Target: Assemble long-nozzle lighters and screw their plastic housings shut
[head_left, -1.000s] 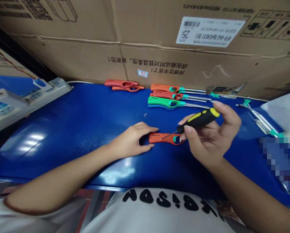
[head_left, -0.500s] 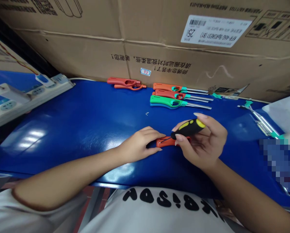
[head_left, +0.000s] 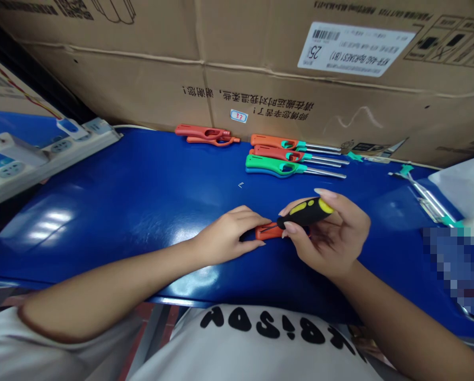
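An orange lighter body (head_left: pixel 265 232) lies on the blue table (head_left: pixel 142 190) between my hands. My left hand (head_left: pixel 229 235) grips its left end between thumb and fingers. My right hand (head_left: pixel 328 233) is closed around a black and yellow screwdriver (head_left: pixel 306 211), whose thin metal tip rests on the orange body. Most of the body is hidden under my fingers.
Several long lighters, orange and green (head_left: pixel 288 159), lie in a row at the back beside an orange shell (head_left: pixel 205 134). Cardboard boxes (head_left: pixel 261 69) wall the far edge. A power strip (head_left: pixel 50 153) sits at the left, loose metal parts (head_left: pixel 427 196) at the right.
My right hand has come down and left with the screwdriver, bringing its tip onto the orange body. My left hand has slid slightly right along the part.
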The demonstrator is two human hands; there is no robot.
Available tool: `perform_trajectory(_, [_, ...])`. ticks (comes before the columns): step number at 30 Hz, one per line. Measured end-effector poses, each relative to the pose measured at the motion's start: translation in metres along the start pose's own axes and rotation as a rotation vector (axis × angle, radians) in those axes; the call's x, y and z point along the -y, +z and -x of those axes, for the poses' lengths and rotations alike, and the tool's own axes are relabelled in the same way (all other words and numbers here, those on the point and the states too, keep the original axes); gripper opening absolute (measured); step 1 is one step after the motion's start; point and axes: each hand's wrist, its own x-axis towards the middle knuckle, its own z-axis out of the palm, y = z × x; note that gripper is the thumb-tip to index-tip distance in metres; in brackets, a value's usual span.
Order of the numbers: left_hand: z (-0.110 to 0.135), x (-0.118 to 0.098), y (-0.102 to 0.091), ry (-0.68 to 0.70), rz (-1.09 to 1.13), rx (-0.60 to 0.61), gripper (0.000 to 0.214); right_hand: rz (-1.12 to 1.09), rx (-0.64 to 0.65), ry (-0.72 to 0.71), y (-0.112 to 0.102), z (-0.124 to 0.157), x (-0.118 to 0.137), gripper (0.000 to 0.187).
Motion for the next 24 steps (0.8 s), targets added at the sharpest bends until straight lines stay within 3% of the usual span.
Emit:
perform_trajectory(14, [0.0006,0.0016,0.0010,0.004,0.007,-0.006,0.028,-0.003,0.024,0.046,-0.0003,0.0069,-0.0022,0.081])
perform_trajectory(24, [-0.0003,0.0002,-0.0009,-0.015,0.009,0.022,0.032,-0.037,0.115,0.054,-0.0029,0.0039,-0.0025,0.076])
